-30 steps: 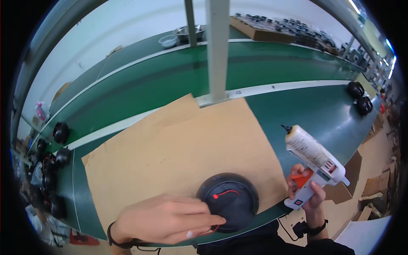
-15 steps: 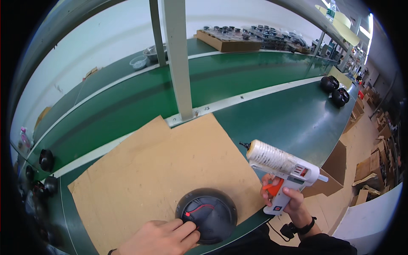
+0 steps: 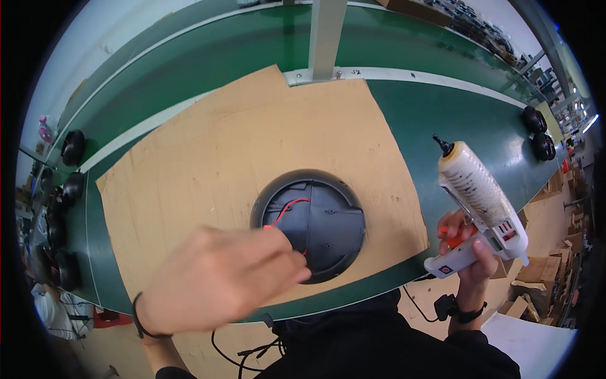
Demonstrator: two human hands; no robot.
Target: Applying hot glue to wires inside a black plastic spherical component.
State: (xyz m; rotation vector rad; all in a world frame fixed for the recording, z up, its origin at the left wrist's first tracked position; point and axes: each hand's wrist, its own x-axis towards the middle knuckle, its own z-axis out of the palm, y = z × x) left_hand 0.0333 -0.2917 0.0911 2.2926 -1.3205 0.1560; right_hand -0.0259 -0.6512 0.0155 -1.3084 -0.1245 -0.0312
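Observation:
A round black plastic housing lies on a brown cardboard sheet, its hollow inner side up. A thin red wire curves inside it. My left hand is over the housing's near left part, fingers curled together and blurred by motion; whatever they may pinch is hidden. Beside the cardboard on the right, my right hand is closed round the handle of a white hot glue gun. Its fingers are at the orange trigger, and the black nozzle points up and away to the left.
Black rounded housings are gathered at the left end of the green workbench. More black parts stand at its far right. A pale upright post rises behind the cardboard. Cardboard boxes stand on the floor at right.
My view has tilted further down, so the bench sits higher in it. My left hand has shifted over the housing. The glue gun's nozzle now points more steeply upward.

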